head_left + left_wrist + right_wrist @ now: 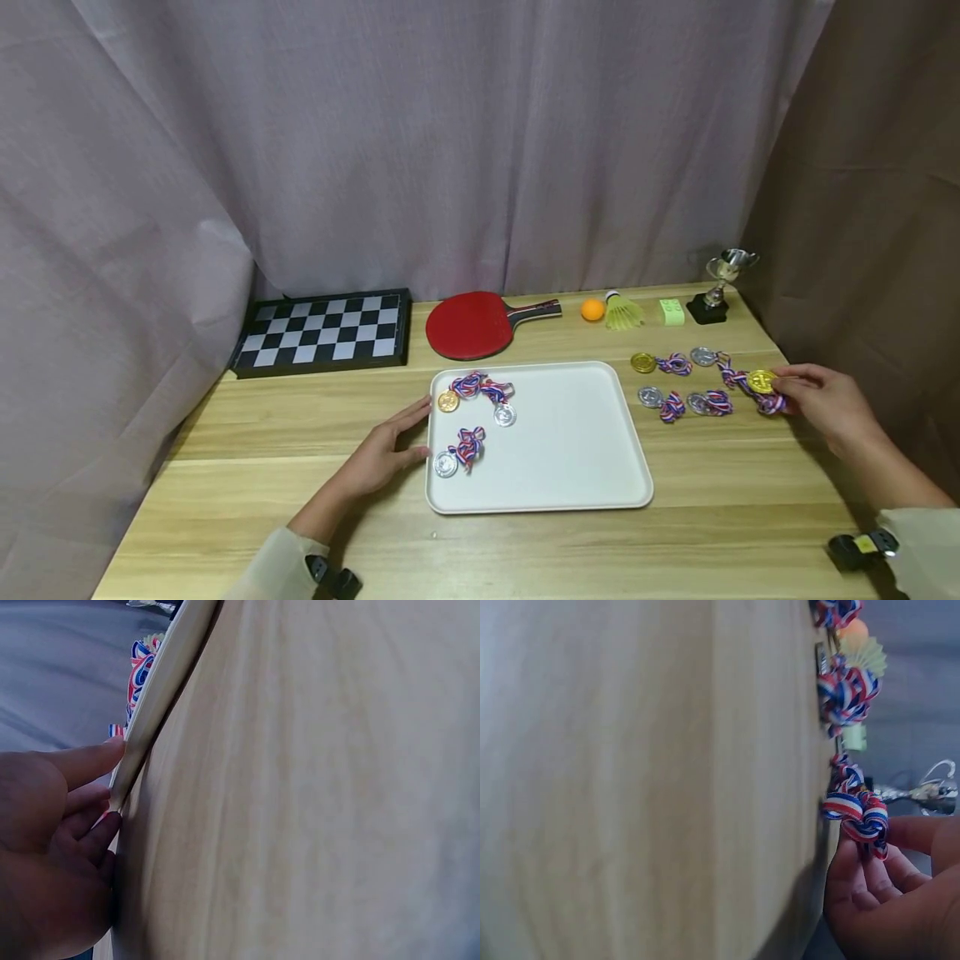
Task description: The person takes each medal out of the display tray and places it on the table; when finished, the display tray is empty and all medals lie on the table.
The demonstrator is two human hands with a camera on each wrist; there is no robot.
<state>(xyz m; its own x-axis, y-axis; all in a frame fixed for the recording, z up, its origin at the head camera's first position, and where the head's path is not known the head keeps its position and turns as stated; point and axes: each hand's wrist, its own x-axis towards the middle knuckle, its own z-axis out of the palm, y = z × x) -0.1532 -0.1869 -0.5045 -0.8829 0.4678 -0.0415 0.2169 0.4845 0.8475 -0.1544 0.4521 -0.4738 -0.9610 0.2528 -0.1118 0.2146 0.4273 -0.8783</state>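
My right hand (pixel 828 408) is at the table's right side, its thumb and fingers pinching a gold medal (pixel 761 382) by its striped ribbon (pixel 866 821). Close to its left lie silver medals (pixel 650 397) and another gold medal (pixel 642 362), each with a bundled red, white and blue ribbon. My left hand (pixel 382 454) rests against the left rim of a white tray (pixel 562 442), fingers extended along it and thumb lower down the same edge. Inside the tray, toward its left, are one gold medal (pixel 447 402) and two silver medals (pixel 446 464).
Along the back of the table stand a checkered board (pixel 322 329), a red table tennis paddle (pixel 470 327), an orange ball (pixel 592 310), a yellow shuttlecock (pixel 622 312), a small green block (pixel 672 312) and a trophy cup (pixel 720 287). Grey curtains (pixel 487 150) hang behind.
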